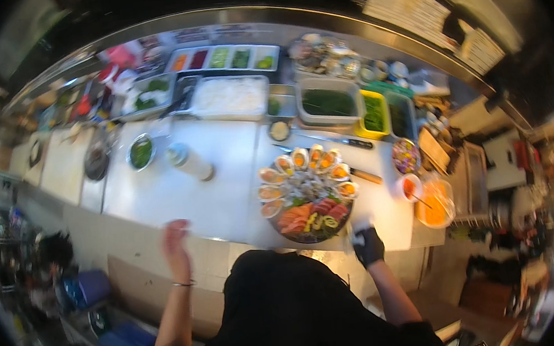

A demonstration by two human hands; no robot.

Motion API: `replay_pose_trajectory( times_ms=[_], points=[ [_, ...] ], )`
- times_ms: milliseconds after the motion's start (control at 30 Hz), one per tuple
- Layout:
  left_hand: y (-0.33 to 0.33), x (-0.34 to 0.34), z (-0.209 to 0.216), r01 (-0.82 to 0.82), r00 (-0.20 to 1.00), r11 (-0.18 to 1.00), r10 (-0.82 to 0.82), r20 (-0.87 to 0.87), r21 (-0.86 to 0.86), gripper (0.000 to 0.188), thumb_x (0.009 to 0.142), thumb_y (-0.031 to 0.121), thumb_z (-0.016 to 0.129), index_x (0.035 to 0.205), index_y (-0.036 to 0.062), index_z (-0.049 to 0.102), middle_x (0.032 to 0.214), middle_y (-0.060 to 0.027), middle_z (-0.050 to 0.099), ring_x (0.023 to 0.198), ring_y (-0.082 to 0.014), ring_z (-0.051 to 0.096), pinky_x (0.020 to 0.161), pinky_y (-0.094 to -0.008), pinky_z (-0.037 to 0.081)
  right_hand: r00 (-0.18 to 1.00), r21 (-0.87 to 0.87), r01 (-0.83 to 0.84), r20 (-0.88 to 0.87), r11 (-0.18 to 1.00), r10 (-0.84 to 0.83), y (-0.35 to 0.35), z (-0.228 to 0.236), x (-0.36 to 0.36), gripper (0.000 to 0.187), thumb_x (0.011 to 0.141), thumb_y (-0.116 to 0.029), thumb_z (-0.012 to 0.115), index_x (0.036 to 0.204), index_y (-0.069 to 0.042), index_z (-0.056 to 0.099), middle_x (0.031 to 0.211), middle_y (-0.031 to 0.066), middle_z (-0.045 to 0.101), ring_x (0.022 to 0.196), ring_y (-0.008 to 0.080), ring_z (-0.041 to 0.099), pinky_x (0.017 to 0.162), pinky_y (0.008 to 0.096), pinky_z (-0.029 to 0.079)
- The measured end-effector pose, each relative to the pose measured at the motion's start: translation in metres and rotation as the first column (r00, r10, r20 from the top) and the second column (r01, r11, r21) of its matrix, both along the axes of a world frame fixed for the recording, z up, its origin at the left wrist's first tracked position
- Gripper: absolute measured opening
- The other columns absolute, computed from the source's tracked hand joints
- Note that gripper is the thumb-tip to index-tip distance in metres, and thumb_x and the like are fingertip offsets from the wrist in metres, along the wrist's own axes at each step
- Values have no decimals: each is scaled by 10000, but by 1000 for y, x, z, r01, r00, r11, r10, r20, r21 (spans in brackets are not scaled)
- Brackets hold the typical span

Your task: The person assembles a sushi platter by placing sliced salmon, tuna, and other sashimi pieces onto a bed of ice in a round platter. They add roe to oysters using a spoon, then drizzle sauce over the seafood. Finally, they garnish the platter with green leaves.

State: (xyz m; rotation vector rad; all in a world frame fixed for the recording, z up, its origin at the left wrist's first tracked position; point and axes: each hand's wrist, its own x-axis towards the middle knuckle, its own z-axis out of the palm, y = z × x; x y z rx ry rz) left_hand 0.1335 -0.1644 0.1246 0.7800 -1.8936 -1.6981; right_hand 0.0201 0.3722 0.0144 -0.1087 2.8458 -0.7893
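Kitchen table (178, 189) fills mid-frame, with the seafood platter (307, 193) right of center, my gloved right hand (367, 244) just below its lower-right edge, clenched on something white, and my bare left hand (175, 241) released, lower left.

round seafood platter (306, 200), oysters, salmon, on white counter
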Motion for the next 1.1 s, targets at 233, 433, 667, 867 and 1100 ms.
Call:
replay_pose_trajectory(
  times_ms=[233, 433, 667, 867, 1100],
  points=[
    [180, 48, 17, 409, 859, 808, -498, 119, 424, 358, 1063, 152, 716, 1404, 62, 655, 1404, -39, 651, 1259, -138, 616, 1063, -326, 519, 913, -470, -328, 65, 819, 402, -36, 100, 25, 217, 775, -194, 870, 961, -113, 795, 1002, 132, 763, 865, 330, 759, 807, 410, 613],
    [174, 19, 17, 97, 975, 542, -219, 29, 835, 428, 1027, 20, 550, 1449, 94, 563, 1284, -66, 689, 1150, -232, 697, 909, -411, 623, 771, -654, -545, -146, 524, 620, -170, 168, 27, 730, 885, -250, 868, 1534, -93, 571, 1437, 204, 644, 1187, 326, 702, 969, 391, 584],
    [69, -182, -33, 211, 960, 879, -104, 261, -427, 447, 997, 188, 648, 1439, 131, 607, 1352, -130, 665, 1113, -283, 710, 888, -448, 605, 859, -808, -208, 118, 551, 498, -124, 158, 43, 563, 951, -43, 745, 1493, -43, 591, 1481, 132, 643, 1098, 199, 703, 916, 350, 588],
    [36, -308, -107, 648, 661, 511, -9, 751, -565, 549, 952, 331, 705, 1489, 251, 620, 1602, -147, 487, 1467, -431, 457, 1097, -671, 462, 969, -477, 13, 223, 879, 107, -91, 139, 59, 421, 965, -22, 707, 1384, -29, 680, 1292, 100, 743, 939, 153, 707, 829, 309, 580],
    [27, -151, -151, 656, 755, 342, -288, 589, -673, 380, 902, 215, 687, 1281, 190, 707, 1459, -158, 570, 1333, -368, 531, 1003, -587, 490, 957, -412, 230, 261, 882, -128, -201, 128, 84, 383, 969, -19, 648, 1346, -13, 715, 1228, 79, 769, 958, 144, 672, 823, 310, 526]
  ],
)
